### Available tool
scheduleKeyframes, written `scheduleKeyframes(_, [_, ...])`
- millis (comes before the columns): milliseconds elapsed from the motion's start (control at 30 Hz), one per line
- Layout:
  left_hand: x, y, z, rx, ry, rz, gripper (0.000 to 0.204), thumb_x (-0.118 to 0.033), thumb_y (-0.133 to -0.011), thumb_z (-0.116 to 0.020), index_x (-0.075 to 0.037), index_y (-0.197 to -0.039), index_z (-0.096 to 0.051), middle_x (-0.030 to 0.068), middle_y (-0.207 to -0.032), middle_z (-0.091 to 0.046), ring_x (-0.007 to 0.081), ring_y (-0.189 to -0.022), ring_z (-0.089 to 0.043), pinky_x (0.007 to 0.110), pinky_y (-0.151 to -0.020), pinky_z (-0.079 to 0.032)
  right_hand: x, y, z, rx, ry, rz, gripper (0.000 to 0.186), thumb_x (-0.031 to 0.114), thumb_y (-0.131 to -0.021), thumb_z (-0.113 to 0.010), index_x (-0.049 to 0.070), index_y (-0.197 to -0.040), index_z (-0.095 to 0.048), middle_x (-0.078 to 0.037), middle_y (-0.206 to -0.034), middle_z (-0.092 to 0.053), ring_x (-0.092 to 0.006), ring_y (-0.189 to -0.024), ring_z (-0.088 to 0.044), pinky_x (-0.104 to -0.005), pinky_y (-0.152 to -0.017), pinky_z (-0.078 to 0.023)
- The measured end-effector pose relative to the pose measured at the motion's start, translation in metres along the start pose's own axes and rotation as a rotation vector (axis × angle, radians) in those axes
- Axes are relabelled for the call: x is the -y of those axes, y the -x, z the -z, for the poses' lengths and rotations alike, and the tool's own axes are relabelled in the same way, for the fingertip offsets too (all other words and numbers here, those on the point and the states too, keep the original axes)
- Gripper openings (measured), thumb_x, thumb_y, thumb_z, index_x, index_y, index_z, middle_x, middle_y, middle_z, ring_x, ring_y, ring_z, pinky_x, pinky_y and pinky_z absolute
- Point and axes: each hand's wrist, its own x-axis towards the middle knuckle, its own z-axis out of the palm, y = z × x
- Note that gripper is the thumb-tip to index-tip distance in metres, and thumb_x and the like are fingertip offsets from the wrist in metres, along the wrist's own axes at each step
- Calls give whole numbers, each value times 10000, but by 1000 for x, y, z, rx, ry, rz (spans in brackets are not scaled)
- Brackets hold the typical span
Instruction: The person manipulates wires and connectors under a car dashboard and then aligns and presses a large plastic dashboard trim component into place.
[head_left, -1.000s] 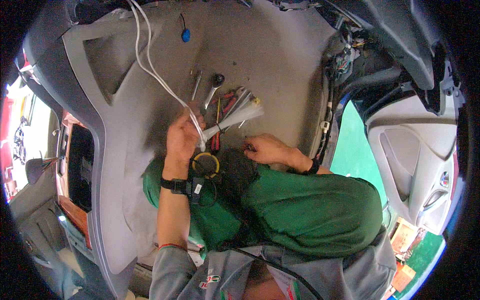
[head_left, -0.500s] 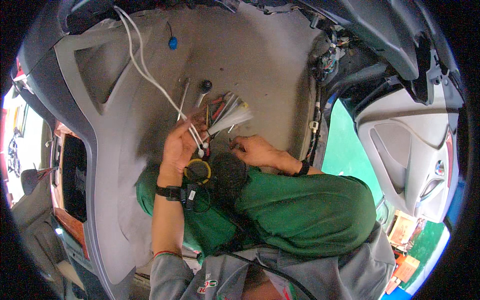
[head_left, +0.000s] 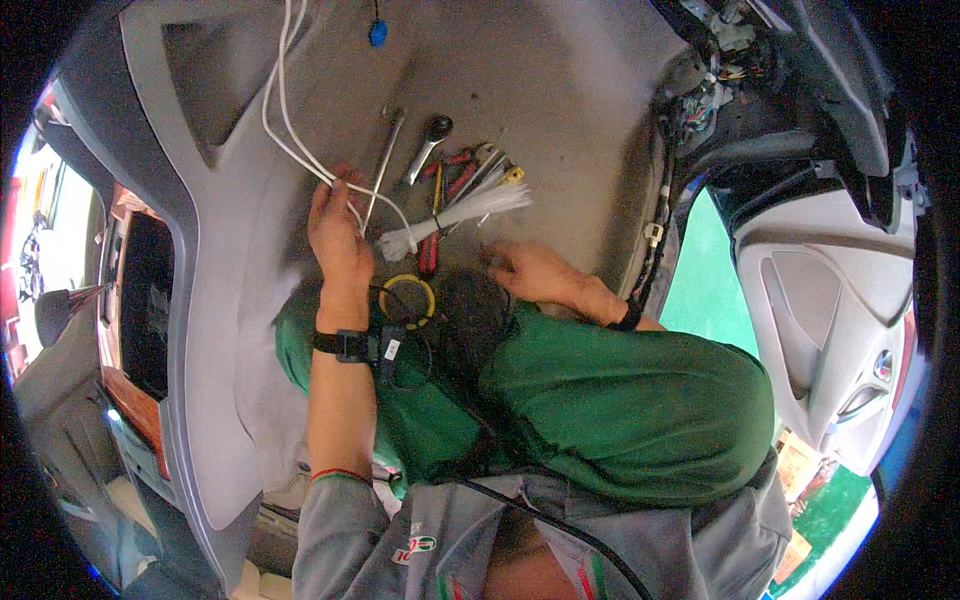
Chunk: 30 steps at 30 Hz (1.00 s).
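Holding, left hand (head_left: 340, 240): white cable (head_left: 290, 130), pinched in closed fingers, left side; probably raised to keep its slack manageable. Right hand (head_left: 545, 273): near right, fingers curled; contents, if any, cannot be told. Cable ties (head_left: 460, 211): clear, between hands, bound midway by a dark band, presumably against scattering. Ratchet wrench (head_left: 428, 150): farther off, on floor, apparently within reach. Wrist-strap label (head_left: 393, 349): white, print too small. Chest emblem (head_left: 415, 548): red-and-green, lettering partly visible.

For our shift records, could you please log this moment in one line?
left hand: holding white cable | right hand: grip unclear | zip ties: bundled, across tools | ratchet: on floor
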Motion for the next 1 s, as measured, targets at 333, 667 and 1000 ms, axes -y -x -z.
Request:
scheduleKeyframes(333, [1,-4,3,-81,-138,-127,475,-167,-943,-595,-3,-1378,-496,77,-1304,-567,173,-1111,-526,311,-977,-384,-29,-4,7,60,76,-18,302,201,-876,-575,75,-1142,-642,-199,-932,-684,-410,-834,-648,-481,-749,-522])
scheduleKeyframes(667, [2,-19,15,-116,22,30,449,-216,-924,-580,-30,-1329,-524,80,-1261,-583,218,-1166,-548,342,-1017,-376,-125,13,7,-217,231,-262,370,275,-837,-654,84,-1152,-626,-191,-933,-685,-394,-856,-661,-482,-760,-529])
scheduleKeyframes(1000, [8,-15,8,-157,113,80,218,-173,-931,-521,-49,-1058,-648,79,-917,-678,184,-780,-623,304,-662,-496,-84,17,-58,-62,304,-86,383,241,-860,-639,86,-1205,-579,-216,-1156,-553,-430,-1035,-570,-517,-846,-497])
